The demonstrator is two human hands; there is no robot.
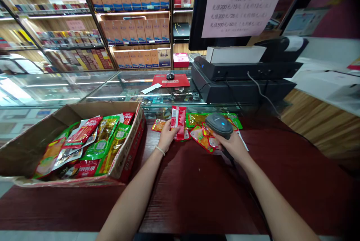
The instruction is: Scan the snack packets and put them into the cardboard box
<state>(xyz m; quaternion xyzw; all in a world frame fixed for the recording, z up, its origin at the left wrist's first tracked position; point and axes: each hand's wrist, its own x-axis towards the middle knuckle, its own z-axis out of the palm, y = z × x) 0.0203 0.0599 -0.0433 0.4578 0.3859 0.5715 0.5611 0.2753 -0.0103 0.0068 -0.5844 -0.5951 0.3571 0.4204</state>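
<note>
- Our left hand's (pixel 168 134) fingers pinch a red snack packet (pixel 181 121), over loose snack packets (pixel 200 136) on the bench (pixel 182 203); we can't tell whether they touch.
- Our right hand's (pixel 234 148) fingers wrap a handheld barcode scanner (pixel 218 124).
- Creases or glare could spoil a scan.
- A low sweep of the scanner could scatter loose packets.

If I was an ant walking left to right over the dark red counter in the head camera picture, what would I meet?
Open cardboard box of snack packets → red packet in the left grip → dark scanner in the right grip.
</note>
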